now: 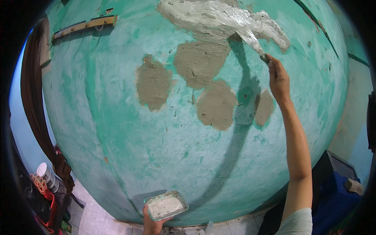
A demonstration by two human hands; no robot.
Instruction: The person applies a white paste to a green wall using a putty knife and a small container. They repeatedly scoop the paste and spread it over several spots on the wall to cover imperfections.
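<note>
High on the right, my right hand (pixel 279 80) is closed around the handle of a putty knife (pixel 252 41), its long pale blade smeared with white. The blade lies against a shiny, wet whitish-grey patch (pixel 207 17) of filler on the green wall (pixel 176 156). Low in the middle, my left hand (pixel 152 222) grips a shallow rectangular tray (pixel 187 205) from its left and underside. White paste (pixel 166 205) with a lumpy surface fills the tray. Below the wet patch, several duller grey-brown filler patches (pixel 201 62) show on the wall.
A wooden hook rail (pixel 84 28) is fixed to the wall at upper left. Brown curtain (pixel 35 94) hangs at the far left, above white tubs (pixel 47 174) and a red basket (pixel 51 207). At lower right stands something blue (pixel 333 199) with a block (pixel 354 187) on it.
</note>
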